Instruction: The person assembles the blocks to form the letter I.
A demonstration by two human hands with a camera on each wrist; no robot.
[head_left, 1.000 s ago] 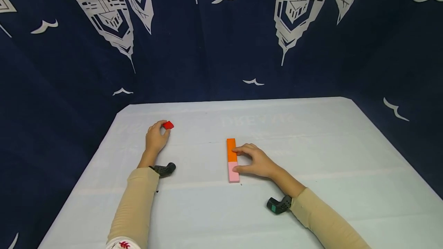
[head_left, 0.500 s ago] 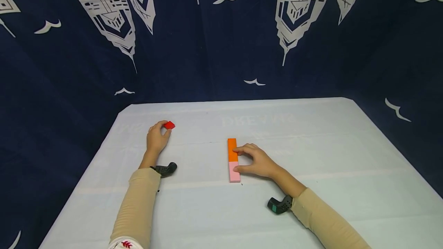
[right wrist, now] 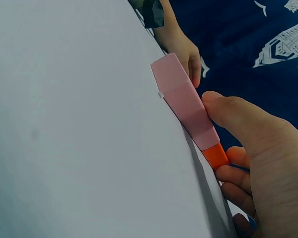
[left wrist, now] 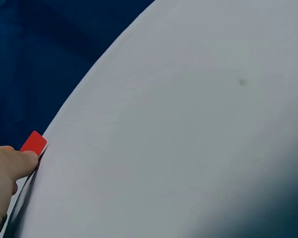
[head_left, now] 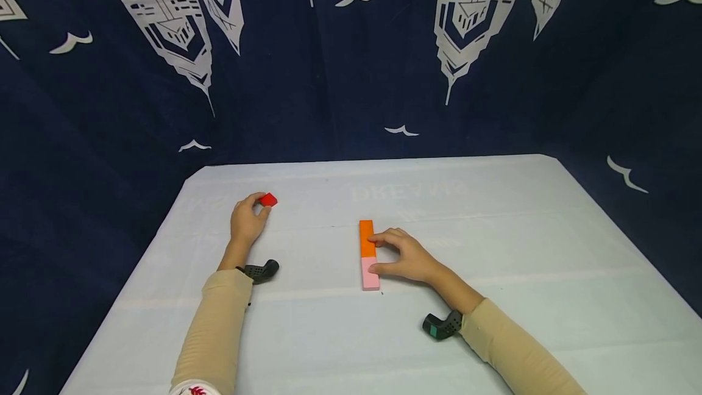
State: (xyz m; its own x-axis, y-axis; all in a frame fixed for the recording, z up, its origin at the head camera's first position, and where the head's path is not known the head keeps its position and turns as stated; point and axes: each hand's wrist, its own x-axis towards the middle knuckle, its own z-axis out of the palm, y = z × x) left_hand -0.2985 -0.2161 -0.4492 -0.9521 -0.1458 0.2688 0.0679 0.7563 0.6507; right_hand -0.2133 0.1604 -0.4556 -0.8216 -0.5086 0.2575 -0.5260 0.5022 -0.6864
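Far left on the table, my left hand (head_left: 248,219) pinches a small red block (head_left: 269,200) between thumb and fingers. The left wrist view has the red block (left wrist: 35,142) at its left edge, with the thumb against it. Near the middle, an orange block (head_left: 366,233) and a pink block (head_left: 370,279) lie end to end in one straight line, orange at the far end. My right hand (head_left: 408,258) touches them from the right, thumb on the pink block and a fingertip on the orange one, with a gap between thumb and fingers. The right wrist view shows the pink block (right wrist: 186,106) nearest.
A white cloth covers the table (head_left: 307,334). Behind it hangs a dark blue curtain (head_left: 329,78) with white building and bird prints. Each wrist wears a dark camera mount, one on the left (head_left: 263,271) and one on the right (head_left: 443,325).
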